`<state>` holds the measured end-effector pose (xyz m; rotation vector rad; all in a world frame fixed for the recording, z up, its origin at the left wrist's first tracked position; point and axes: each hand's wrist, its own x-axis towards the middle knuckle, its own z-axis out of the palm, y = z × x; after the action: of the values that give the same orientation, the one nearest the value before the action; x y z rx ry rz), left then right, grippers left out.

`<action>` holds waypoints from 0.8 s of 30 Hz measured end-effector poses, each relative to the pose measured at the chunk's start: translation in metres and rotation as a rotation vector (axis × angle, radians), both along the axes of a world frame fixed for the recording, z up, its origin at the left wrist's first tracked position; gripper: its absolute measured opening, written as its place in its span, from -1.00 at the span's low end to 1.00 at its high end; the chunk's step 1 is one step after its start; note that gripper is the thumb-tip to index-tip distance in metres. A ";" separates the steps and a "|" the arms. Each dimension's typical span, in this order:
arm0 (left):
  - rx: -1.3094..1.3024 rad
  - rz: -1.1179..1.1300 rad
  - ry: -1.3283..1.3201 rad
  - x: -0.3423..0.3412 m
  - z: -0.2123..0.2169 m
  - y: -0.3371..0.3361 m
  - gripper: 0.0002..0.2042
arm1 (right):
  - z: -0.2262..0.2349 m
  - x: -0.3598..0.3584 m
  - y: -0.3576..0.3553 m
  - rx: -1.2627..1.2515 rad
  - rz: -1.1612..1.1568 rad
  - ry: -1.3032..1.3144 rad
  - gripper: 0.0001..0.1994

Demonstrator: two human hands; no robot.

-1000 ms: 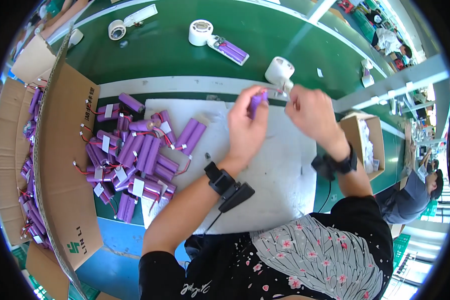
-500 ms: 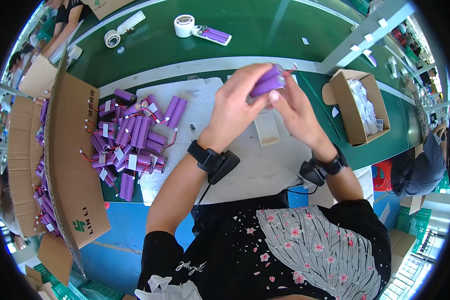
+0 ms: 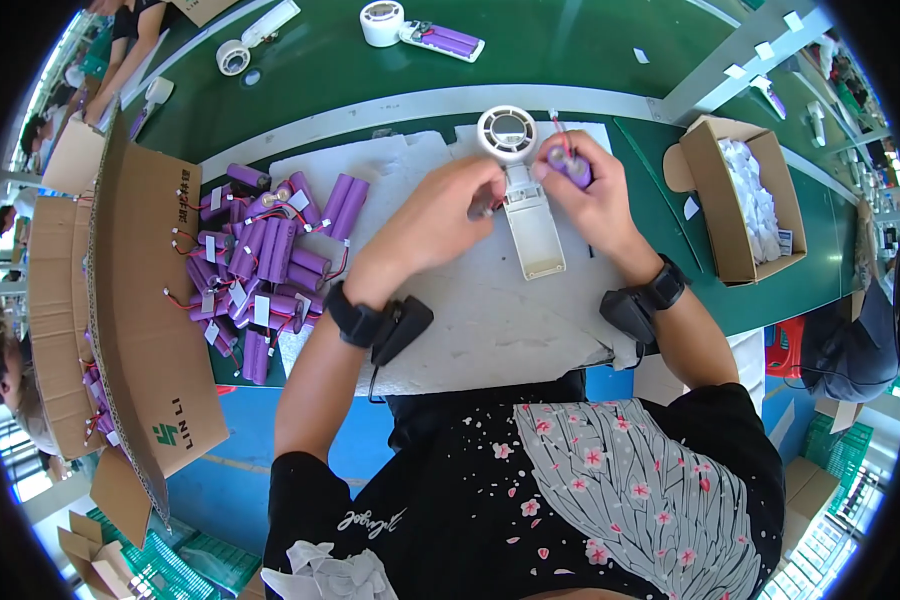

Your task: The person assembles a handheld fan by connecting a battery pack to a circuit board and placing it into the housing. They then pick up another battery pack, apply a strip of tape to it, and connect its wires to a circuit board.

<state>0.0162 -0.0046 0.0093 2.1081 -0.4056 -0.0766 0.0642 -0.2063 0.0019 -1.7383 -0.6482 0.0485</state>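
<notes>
1. A purple battery pack (image 3: 572, 170) is being gripped in the closed right hand (image 3: 595, 195), beside a white fan (image 3: 536, 240).
2. The left hand (image 3: 435, 218) is being held curled; whether it is holding anything cannot be told.

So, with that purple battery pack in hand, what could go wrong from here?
The purple cylindrical battery pack could slip from the right hand's grip and knock the white plastic fan-like device with an open, hollow handle. The pack's thin red wire sticks up loose and might snag. In the heap of purple wired battery packs, wires lie across neighbouring packs and could tangle.
</notes>
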 end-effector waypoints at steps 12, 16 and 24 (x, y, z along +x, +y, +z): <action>-0.161 -0.024 0.011 -0.010 -0.004 0.001 -0.82 | 0.002 -0.006 0.007 -0.205 0.162 -0.528 -0.73; -0.110 -0.046 -0.063 -0.011 -0.004 0.004 -0.80 | -0.001 -0.011 0.009 -0.241 0.217 -0.455 -0.73; -0.145 -0.012 0.033 -0.013 0.001 0.008 -0.79 | 0.002 -0.014 0.010 -0.310 0.188 -0.421 -0.71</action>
<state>0.0031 0.0030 0.0108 1.9597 -0.3921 -0.0860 0.0504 -0.1965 0.0042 -1.9996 -1.1621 -0.0951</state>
